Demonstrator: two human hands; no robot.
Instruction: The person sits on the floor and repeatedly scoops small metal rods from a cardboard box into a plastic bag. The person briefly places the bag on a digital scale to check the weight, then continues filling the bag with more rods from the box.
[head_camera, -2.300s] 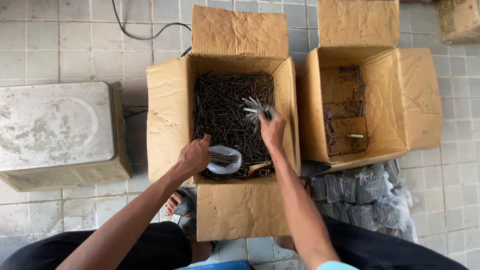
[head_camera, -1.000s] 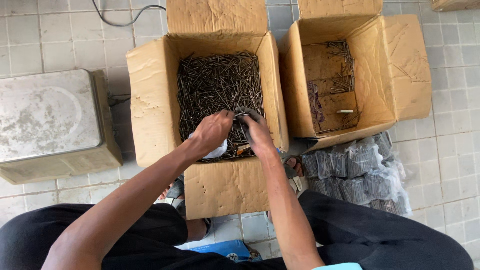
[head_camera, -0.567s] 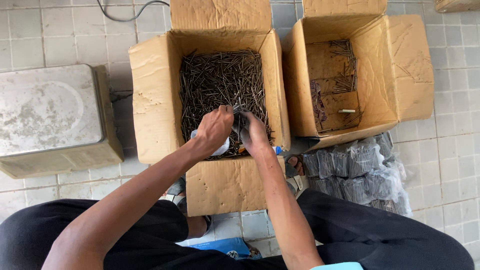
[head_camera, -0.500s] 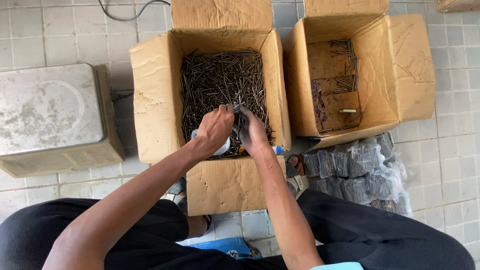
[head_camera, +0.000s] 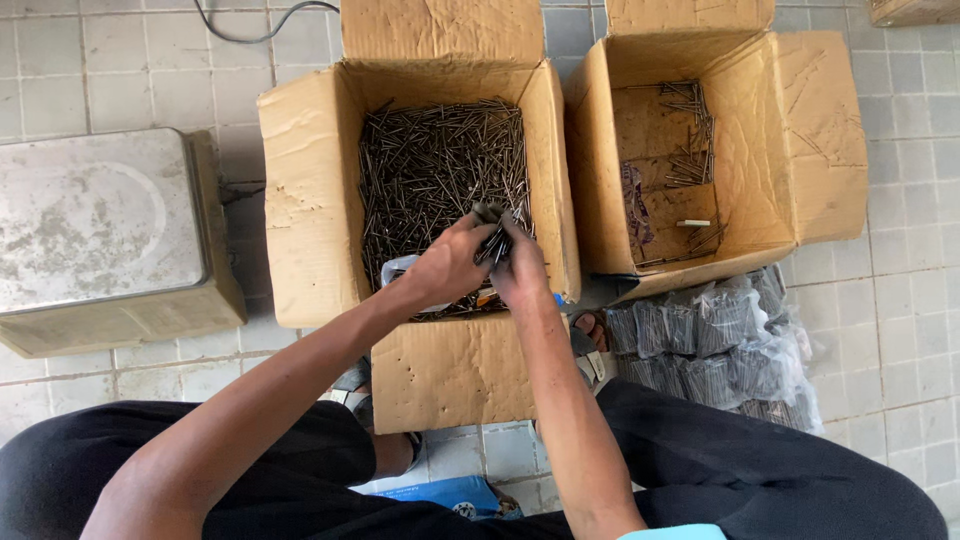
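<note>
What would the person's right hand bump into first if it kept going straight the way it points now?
Most likely the heap of loose nails in the open cardboard box. The right hand, gripping a bunch of nails, points up over that heap; its height above it is unclear.

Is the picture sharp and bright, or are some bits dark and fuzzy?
Head view: soft, even daylight, no glare; the pile of dark metal nails in the open brown cardboard box looks sharp; faint shade lies inside the box walls; the left hand and right hand are slightly soft where they close around a small bunch of nails; the pale floor tiles look evenly lit.
</note>
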